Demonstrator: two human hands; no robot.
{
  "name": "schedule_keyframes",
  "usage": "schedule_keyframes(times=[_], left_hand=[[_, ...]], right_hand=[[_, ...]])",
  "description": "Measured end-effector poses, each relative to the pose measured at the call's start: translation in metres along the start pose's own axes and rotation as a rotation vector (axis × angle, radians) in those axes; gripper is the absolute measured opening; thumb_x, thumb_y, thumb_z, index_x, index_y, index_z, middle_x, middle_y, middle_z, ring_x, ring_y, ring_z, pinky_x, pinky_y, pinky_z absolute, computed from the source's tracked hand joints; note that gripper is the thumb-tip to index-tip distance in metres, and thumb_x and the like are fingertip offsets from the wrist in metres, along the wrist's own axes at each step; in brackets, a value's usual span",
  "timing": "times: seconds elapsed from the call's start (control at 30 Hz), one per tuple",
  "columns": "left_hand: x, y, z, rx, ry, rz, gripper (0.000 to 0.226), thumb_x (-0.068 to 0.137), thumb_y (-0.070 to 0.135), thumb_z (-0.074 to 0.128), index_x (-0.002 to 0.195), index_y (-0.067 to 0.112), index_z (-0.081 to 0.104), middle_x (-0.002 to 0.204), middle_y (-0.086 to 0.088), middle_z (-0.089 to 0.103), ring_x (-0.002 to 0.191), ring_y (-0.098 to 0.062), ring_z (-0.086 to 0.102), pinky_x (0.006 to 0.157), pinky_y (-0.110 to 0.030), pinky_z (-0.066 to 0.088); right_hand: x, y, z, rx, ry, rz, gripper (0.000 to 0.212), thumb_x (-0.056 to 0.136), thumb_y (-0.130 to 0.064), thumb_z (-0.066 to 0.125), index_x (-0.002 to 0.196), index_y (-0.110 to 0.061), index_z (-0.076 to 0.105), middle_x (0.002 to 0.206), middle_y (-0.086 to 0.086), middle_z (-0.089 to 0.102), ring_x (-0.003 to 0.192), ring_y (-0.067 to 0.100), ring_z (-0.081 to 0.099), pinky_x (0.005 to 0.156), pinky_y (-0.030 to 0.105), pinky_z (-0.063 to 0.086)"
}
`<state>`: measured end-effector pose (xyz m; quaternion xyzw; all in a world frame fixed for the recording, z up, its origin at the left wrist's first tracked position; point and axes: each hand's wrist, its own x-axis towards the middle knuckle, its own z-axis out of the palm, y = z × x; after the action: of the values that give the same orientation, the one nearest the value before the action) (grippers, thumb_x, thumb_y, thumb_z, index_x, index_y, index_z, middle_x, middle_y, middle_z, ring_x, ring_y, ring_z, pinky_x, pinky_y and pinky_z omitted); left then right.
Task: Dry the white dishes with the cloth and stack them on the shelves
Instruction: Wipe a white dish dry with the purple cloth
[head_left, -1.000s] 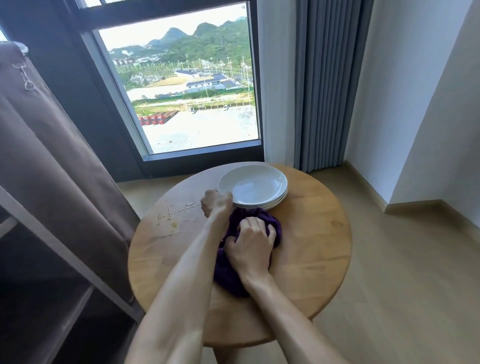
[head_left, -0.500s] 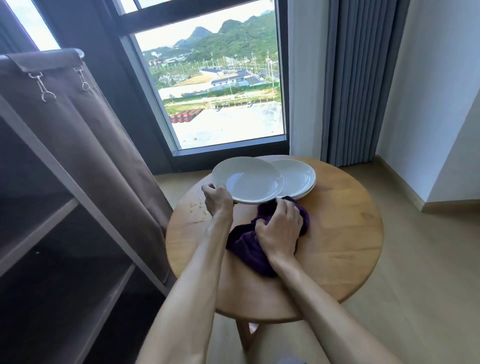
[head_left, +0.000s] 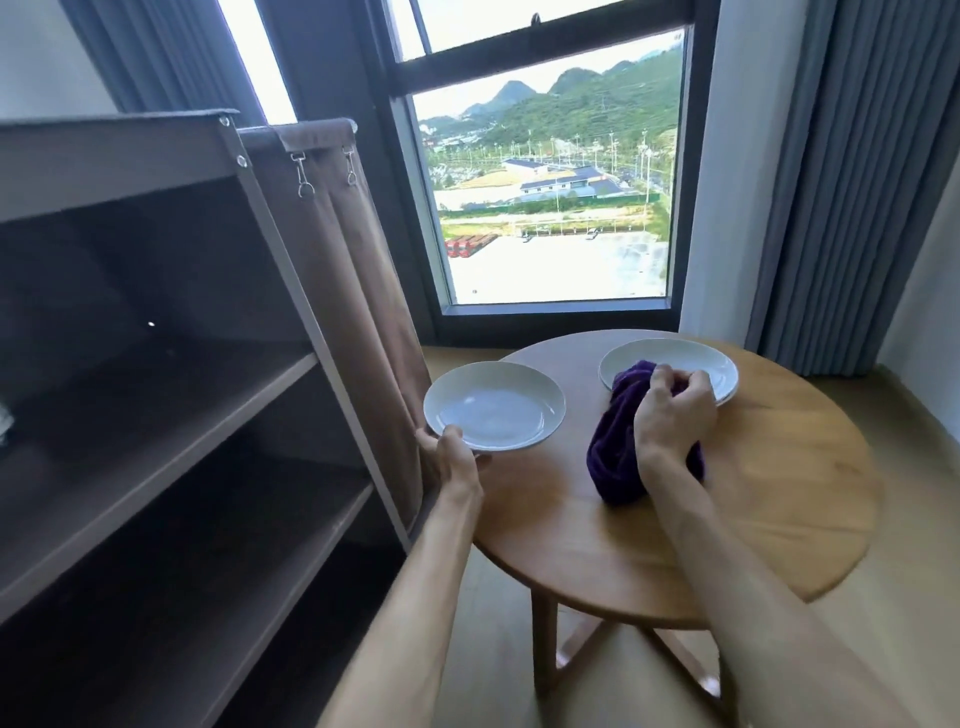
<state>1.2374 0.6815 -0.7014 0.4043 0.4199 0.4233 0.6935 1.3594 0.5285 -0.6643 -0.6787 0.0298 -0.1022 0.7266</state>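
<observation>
Head view: plate (head_left: 493, 413) (level) in left hand (head_left: 451, 457)

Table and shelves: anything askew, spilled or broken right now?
Nothing stands out. The left hand holds one white plate level, off the round table's edge and towards the shelves. The right hand grips the purple cloth beside the remaining plates. No spill or damage shows.
</observation>
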Motion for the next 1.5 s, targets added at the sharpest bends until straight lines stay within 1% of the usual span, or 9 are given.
schedule_keyframes(times=[0.17,0.3,0.37,0.47,0.7,0.97,1.17,1.4,1.5], left_hand=[[-0.013,0.009,-0.007,0.006,-0.034,-0.013,0.057,0.089,-0.004,0.041,0.143,0.015,0.036,0.136,-0.02,0.053,0.11,-0.038,0.06,0.066,-0.04,0.056],[-0.023,0.011,-0.003,-0.122,-0.014,-0.018,0.052,0.091,-0.005,0.037,0.138,0.016,0.041,0.133,-0.018,0.055,0.106,-0.039,0.064,0.06,-0.04,0.06],[-0.025,0.01,-0.005,-0.213,0.009,-0.014,0.041,0.097,-0.001,0.037,0.134,0.015,0.044,0.131,-0.018,0.058,0.107,-0.039,0.065,0.072,-0.048,0.062],[-0.026,0.005,-0.013,-0.258,0.038,0.036,0.035,0.099,0.0,0.041,0.127,0.02,0.047,0.128,-0.019,0.06,0.108,-0.037,0.065,0.086,-0.054,0.06],[-0.029,-0.005,-0.015,-0.274,0.04,0.139,0.049,0.095,-0.001,0.034,0.13,0.029,0.05,0.128,-0.011,0.061,0.114,-0.03,0.064,0.098,-0.055,0.056],[-0.024,0.005,-0.037,-0.099,-0.105,0.247,0.063,0.08,0.004,0.055,0.136,0.032,0.056,0.126,-0.008,0.065,0.11,-0.028,0.066,0.086,-0.044,0.062],[-0.033,0.026,-0.023,0.029,-0.383,0.171,0.06,0.08,0.032,0.068,0.138,0.034,0.05,0.109,0.011,0.066,0.1,-0.017,0.067,0.088,-0.041,0.059],[-0.035,0.027,-0.025,-0.034,-0.422,0.135,0.07,0.058,0.021,0.054,0.127,0.01,0.061,0.103,-0.012,0.07,0.095,-0.033,0.066,0.069,-0.037,0.059],[-0.038,0.025,-0.022,0.037,-0.501,0.218,0.073,0.058,0.017,0.055,0.131,0.017,0.061,0.124,-0.022,0.064,0.112,-0.043,0.061,0.084,-0.047,0.057]], right_hand=[[-0.034,-0.057,0.025,0.078,-0.281,-0.295,0.018,0.097,-0.021,0.06,0.085,-0.009,0.066,0.076,-0.006,0.064,0.072,-0.002,0.057,0.069,0.016,0.044],[-0.065,-0.066,0.043,-0.09,-0.72,-0.31,0.031,0.095,-0.034,0.063,0.081,-0.011,0.079,0.08,0.006,0.075,0.076,0.011,0.066,0.07,0.018,0.046],[-0.069,-0.054,0.044,-0.293,-0.775,-0.297,0.028,0.089,-0.039,0.069,0.106,-0.02,0.078,0.107,0.004,0.076,0.102,0.022,0.068,0.088,0.029,0.049],[-0.078,-0.025,0.036,-0.5,-0.899,-0.165,0.095,0.075,-0.05,0.081,0.155,-0.025,0.036,0.151,0.007,0.047,0.137,0.028,0.046,0.113,0.043,0.04],[-0.107,0.029,0.038,-0.267,-0.586,0.135,0.133,0.061,-0.061,0.087,0.16,-0.024,0.006,0.145,0.016,0.047,0.135,0.035,0.047,0.111,0.047,0.042],[-0.07,0.037,0.057,0.06,-0.464,0.387,0.063,0.053,-0.032,0.095,0.108,-0.015,0.068,0.103,0.007,0.073,0.097,0.03,0.07,0.085,0.045,0.061],[-0.062,0.048,0.061,0.33,-0.465,0.584,0.025,0.073,-0.011,0.088,0.088,-0.009,0.069,0.064,-0.001,0.07,0.045,0.015,0.062,0.039,0.023,0.045],[-0.051,0.043,0.054,-0.049,-0.426,0.081,0.097,0.074,-0.022,0.08,0.155,-0.029,0.027,0.135,0.004,0.056,0.12,0.024,0.055,0.103,0.034,0.046],[-0.042,0.027,0.061,-0.177,-0.322,-0.121,0.095,0.079,-0.019,0.074,0.158,-0.024,0.022,0.146,0.016,0.042,0.131,0.034,0.046,0.104,0.043,0.044]])
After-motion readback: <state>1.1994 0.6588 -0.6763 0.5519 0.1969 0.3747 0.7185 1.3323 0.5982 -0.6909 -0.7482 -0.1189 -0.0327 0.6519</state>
